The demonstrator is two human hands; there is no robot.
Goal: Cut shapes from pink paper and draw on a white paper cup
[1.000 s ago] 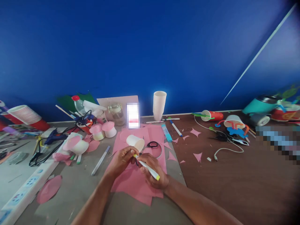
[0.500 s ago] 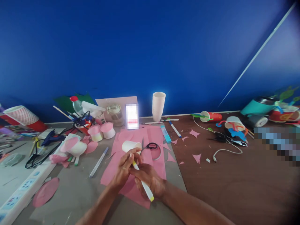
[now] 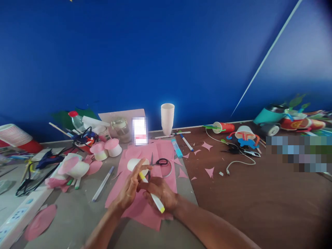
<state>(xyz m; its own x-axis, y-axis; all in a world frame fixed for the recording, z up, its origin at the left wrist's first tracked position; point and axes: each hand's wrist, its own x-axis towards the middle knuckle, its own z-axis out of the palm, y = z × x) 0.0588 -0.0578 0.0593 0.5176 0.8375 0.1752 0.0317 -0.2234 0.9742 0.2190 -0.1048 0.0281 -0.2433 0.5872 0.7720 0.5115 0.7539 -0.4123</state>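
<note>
Left hand [image 3: 130,185] has been opened, fingers spread, seemingly gripping nothing; the marker [image 3: 156,201] is clasped in the right hand [image 3: 163,194] above pink paper [image 3: 140,207]. Toward the tabletop's [image 3: 77,221] back edge, two pink-topped cups [image 3: 113,148] look finished; one white cup [image 3: 133,166], laid sideways, seems undone.

Looks like smooth plastic on the marker [image 3: 156,201], thin dull paper on the sheets [image 3: 153,219], smooth paper on the cup [image 3: 133,166], and dull wood on the brown table [image 3: 233,207].

Soft, dim light leaves a pale sheen on the blue wall [image 3: 166,55]; the side edges blur.
</note>
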